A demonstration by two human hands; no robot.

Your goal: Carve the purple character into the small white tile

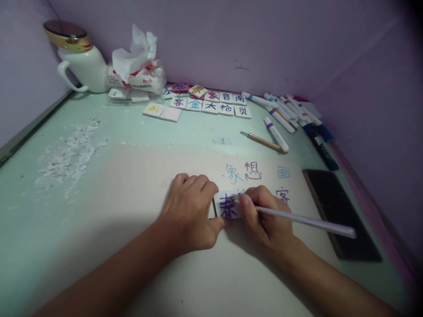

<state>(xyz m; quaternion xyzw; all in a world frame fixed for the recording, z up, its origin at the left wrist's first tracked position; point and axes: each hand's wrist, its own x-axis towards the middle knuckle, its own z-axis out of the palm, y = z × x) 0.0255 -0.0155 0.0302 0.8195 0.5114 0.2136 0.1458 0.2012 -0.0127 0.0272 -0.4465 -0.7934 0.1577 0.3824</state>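
A small white tile with a purple character lies on a cream paper sheet. My left hand is curled into a loose fist and presses the tile's left edge with thumb and fingers. My right hand pinches a thin white-handled tool, its tip on the tile's upper right part and its handle pointing right. Blue and purple characters are written on the sheet just beyond the hands.
Several lettered tiles lie in rows at the back, markers to their right, a wooden-handled tool nearer. A dark phone lies at right. A white jug, tissue pack and white shavings sit at left.
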